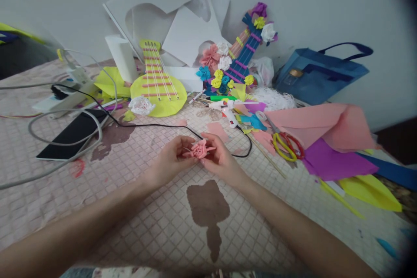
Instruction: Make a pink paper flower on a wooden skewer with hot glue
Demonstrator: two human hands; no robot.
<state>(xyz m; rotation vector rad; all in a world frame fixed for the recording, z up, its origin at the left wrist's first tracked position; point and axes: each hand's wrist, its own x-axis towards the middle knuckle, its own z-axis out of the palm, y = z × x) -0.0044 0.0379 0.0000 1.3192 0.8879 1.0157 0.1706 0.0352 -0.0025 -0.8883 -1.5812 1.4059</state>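
Observation:
Between my two hands, above the middle of the table, is a pink paper flower (199, 149) with curled petals at its centre. My left hand (176, 156) pinches its left side between thumb and fingers. From the other side my right hand (220, 156) grips the flower's right edge, thumb below and fingers above. Just beyond my hands lies a scrap of pink paper (217, 131). A white glue gun (228, 110) rests farther back, its black cord looping near my right hand.
A yellow paper guitar (159, 100) and a blue paper guitar (243, 63) with flowers lean at the back. Scissors (286, 145), pink paper (322, 121) and purple paper (335, 158) lie right. A tablet (73, 137) with cables lies left. A blue bag (321, 74) stands back right.

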